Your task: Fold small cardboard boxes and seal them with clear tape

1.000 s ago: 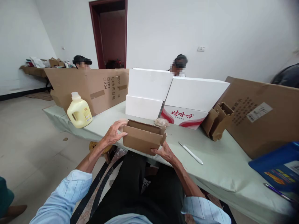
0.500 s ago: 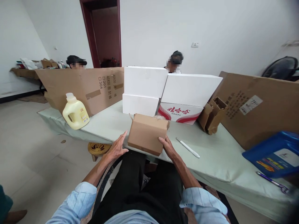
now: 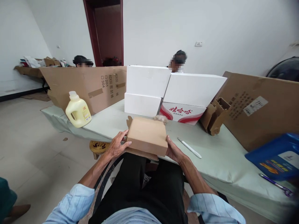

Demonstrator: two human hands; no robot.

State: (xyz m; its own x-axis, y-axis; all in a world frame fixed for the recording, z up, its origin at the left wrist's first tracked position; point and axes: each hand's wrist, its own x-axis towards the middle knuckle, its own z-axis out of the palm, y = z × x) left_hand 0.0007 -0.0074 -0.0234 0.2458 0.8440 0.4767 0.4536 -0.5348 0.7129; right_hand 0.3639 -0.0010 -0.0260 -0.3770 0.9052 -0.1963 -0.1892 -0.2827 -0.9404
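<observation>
Both hands clasp a small cardboard box at the near edge of the desk (image 3: 215,165), the box reaching over that edge towards the lap. The left hand (image 3: 119,144) grips its left side, thumb on the front face near the corner; the right hand (image 3: 174,151) presses against the right side, some fingers hidden. The small cardboard box (image 3: 147,128) shows a flat top, a tab sticking out at its far left corner and a flap jutting out below its front. Whether it rests on the desk cannot be told.

Just right of the right hand lies a slim white tool (image 3: 189,148) with a thin tip. Towards the far edge stand white boxes (image 3: 148,81) and a red-and-white printed carton (image 3: 183,112), with a folded corrugated piece (image 3: 216,119) beside it. A pale yellow jug (image 3: 78,109) stands near the left edge, before a large brown carton (image 3: 93,84). Towards the near right corner are a blue jug (image 3: 275,158) and a purple pen (image 3: 273,181).
</observation>
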